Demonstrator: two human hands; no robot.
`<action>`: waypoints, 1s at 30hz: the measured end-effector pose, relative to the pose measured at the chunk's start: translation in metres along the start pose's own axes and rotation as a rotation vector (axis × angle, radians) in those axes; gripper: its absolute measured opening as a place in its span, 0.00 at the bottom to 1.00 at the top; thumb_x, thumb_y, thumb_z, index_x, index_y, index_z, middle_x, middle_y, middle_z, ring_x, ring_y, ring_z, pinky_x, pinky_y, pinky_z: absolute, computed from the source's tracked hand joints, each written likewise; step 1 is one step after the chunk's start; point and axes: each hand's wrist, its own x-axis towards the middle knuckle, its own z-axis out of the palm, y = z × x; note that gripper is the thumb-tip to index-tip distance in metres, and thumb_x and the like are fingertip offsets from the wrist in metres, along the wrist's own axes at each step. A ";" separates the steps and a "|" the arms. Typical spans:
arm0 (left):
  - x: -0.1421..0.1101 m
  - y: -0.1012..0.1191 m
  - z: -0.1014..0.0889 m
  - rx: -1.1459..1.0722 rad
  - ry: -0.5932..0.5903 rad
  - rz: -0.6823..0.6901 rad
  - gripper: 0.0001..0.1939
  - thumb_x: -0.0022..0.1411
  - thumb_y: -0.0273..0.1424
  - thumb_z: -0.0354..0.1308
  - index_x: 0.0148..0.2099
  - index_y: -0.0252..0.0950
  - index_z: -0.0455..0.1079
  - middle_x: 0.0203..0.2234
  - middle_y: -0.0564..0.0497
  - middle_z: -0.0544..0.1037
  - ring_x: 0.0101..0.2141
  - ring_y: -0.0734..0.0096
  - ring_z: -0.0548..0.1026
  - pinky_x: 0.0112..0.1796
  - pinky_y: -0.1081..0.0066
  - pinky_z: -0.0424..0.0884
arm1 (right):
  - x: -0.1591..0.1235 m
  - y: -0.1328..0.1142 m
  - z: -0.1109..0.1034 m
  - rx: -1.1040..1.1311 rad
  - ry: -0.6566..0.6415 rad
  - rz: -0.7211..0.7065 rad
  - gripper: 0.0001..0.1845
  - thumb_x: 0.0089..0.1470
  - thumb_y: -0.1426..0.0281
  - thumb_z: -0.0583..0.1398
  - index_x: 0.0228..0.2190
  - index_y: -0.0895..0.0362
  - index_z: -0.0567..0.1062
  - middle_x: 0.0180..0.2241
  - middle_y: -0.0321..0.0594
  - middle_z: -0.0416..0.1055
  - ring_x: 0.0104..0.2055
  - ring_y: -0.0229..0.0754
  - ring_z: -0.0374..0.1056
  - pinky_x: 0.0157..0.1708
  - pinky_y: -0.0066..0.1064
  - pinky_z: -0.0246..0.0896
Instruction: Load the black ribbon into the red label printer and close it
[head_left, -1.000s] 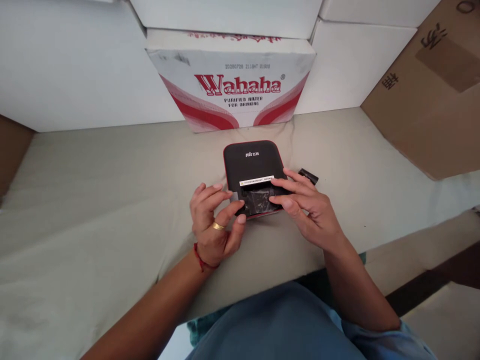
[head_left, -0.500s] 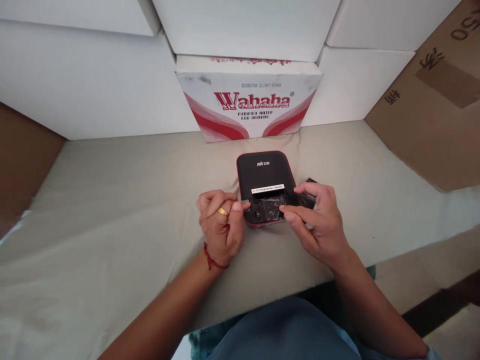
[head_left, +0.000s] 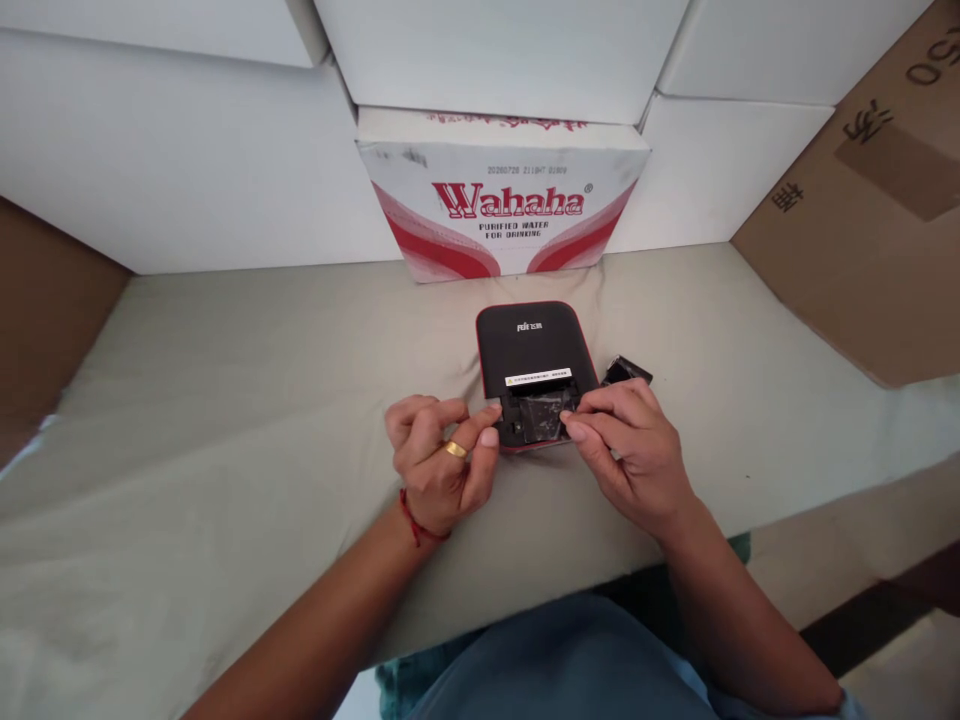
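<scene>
On the cloth-covered table lies a black device [head_left: 532, 345] with a red rim, its open recess toward me. A dark, shiny piece [head_left: 541, 418], apparently in clear plastic, sits in the recess. My left hand [head_left: 442, 450], wearing a gold ring and a red string bracelet, has curled fingers at the device's left edge. Its index fingertip touches the recess corner; anything pinched there is too small to make out. The fingers of my right hand [head_left: 634, 450] are pinched together at the right edge of the shiny piece. Just behind that hand lies a small black part [head_left: 628, 369].
A white and red Wahaha water carton [head_left: 510, 215] stands behind the device, against large white boxes [head_left: 225, 170]. Brown cardboard boxes flank the table, one at the right [head_left: 862, 270] and one at the left [head_left: 52, 320]. The table's front edge is close to my body.
My right fingers have drawn closer together and slightly inward, baring more of the small black part. My left fingers have shifted a little, with the index straighter along the device's edge.
</scene>
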 end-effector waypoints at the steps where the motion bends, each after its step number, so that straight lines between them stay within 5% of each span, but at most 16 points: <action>1: 0.002 0.001 0.000 -0.006 -0.007 -0.007 0.12 0.71 0.25 0.59 0.49 0.42 0.82 0.33 0.50 0.80 0.37 0.62 0.73 0.46 0.57 0.66 | 0.001 -0.001 0.000 -0.002 0.000 -0.004 0.10 0.72 0.73 0.62 0.39 0.55 0.84 0.38 0.41 0.80 0.39 0.43 0.71 0.43 0.39 0.68; 9: 0.013 0.006 0.003 -0.059 -0.093 -0.146 0.19 0.80 0.27 0.50 0.37 0.40 0.79 0.29 0.52 0.80 0.40 0.62 0.74 0.47 0.56 0.60 | 0.011 -0.009 -0.006 -0.151 -0.077 -0.038 0.12 0.72 0.71 0.63 0.34 0.56 0.84 0.37 0.43 0.83 0.41 0.47 0.70 0.45 0.41 0.70; 14: -0.003 0.004 0.006 -0.120 -0.091 -0.151 0.18 0.82 0.33 0.47 0.44 0.40 0.79 0.32 0.50 0.81 0.38 0.61 0.73 0.46 0.56 0.61 | 0.015 -0.007 -0.012 -0.148 -0.130 -0.051 0.13 0.73 0.70 0.62 0.35 0.55 0.85 0.49 0.47 0.86 0.50 0.50 0.74 0.53 0.44 0.72; 17: -0.014 0.003 0.009 -0.222 -0.036 -0.193 0.17 0.83 0.36 0.46 0.52 0.41 0.78 0.33 0.50 0.79 0.37 0.62 0.71 0.45 0.57 0.63 | 0.026 -0.005 -0.020 -0.032 -0.217 0.012 0.15 0.75 0.68 0.60 0.35 0.54 0.84 0.47 0.44 0.87 0.48 0.47 0.78 0.52 0.40 0.72; 21: -0.016 -0.004 0.017 -0.343 0.091 -0.574 0.17 0.83 0.43 0.48 0.46 0.40 0.74 0.36 0.50 0.74 0.38 0.63 0.71 0.43 0.62 0.67 | 0.057 -0.005 -0.030 -0.035 -0.367 0.242 0.20 0.76 0.62 0.56 0.35 0.54 0.83 0.37 0.40 0.85 0.38 0.42 0.79 0.41 0.34 0.67; 25: -0.010 -0.016 0.023 -0.385 -0.024 -0.901 0.26 0.81 0.51 0.50 0.32 0.41 0.62 0.26 0.55 0.66 0.29 0.69 0.63 0.34 0.64 0.61 | 0.100 -0.002 -0.023 -0.218 -0.685 0.426 0.17 0.73 0.69 0.53 0.42 0.54 0.84 0.28 0.37 0.81 0.31 0.43 0.76 0.36 0.34 0.62; 30: -0.008 -0.020 0.026 -0.435 -0.156 -0.943 0.33 0.77 0.56 0.52 0.26 0.42 0.50 0.20 0.58 0.53 0.25 0.71 0.53 0.29 0.65 0.53 | 0.141 0.004 0.008 -0.558 -0.987 0.296 0.19 0.65 0.74 0.59 0.52 0.55 0.84 0.47 0.50 0.86 0.46 0.53 0.80 0.39 0.36 0.62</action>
